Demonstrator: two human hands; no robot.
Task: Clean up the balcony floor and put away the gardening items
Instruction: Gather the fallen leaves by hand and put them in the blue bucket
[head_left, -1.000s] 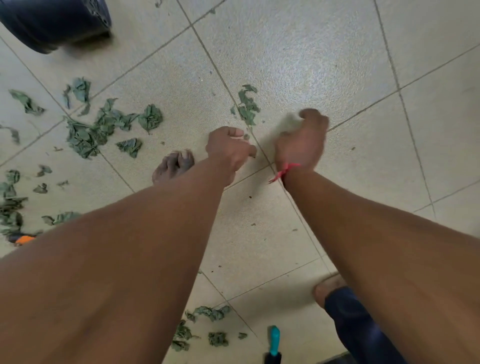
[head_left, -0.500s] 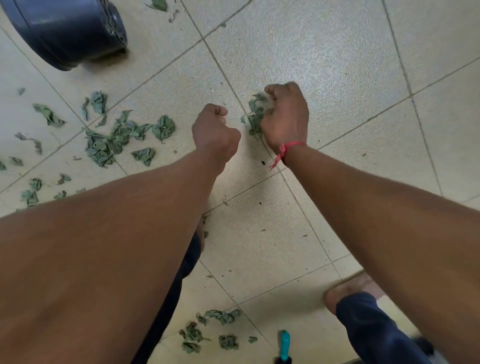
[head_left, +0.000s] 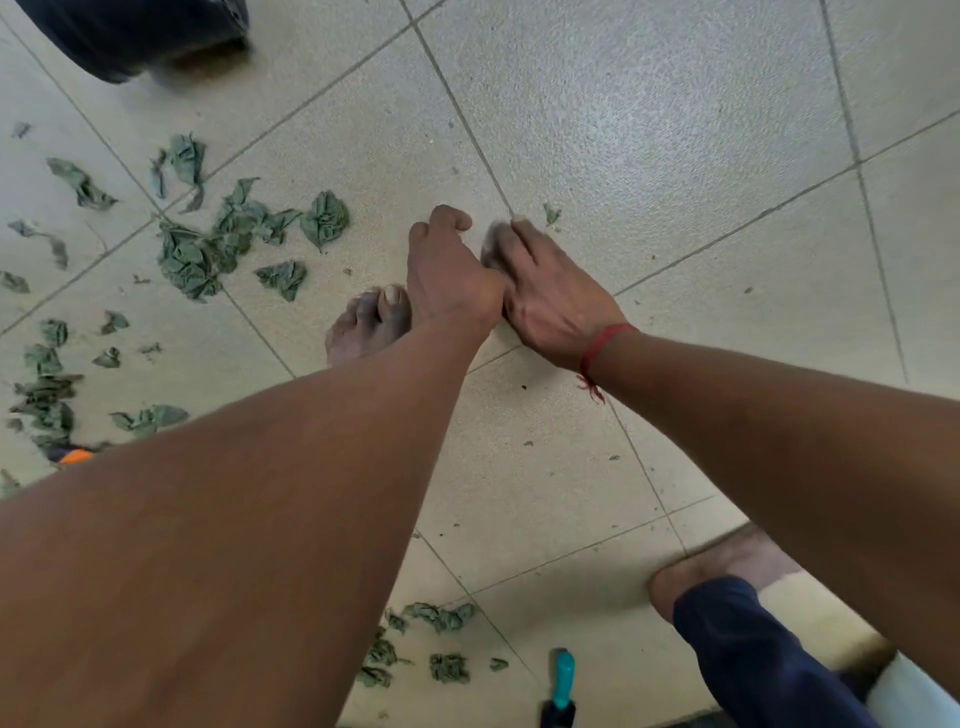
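Since the left hand (head_left: 452, 270) is curled in a fist whose contents are hidden, with the right hand (head_left: 550, 299) blurred against it, fingers fairly straight, any scraps held may spill between them, while most dried leaves (head_left: 208, 244) lie scattered well left on the tile floor (head_left: 675, 130).

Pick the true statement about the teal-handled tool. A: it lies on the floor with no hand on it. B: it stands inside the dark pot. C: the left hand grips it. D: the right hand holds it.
A: the teal-handled tool lies on the floor at the bottom edge, well apart from the left hand and right hand.
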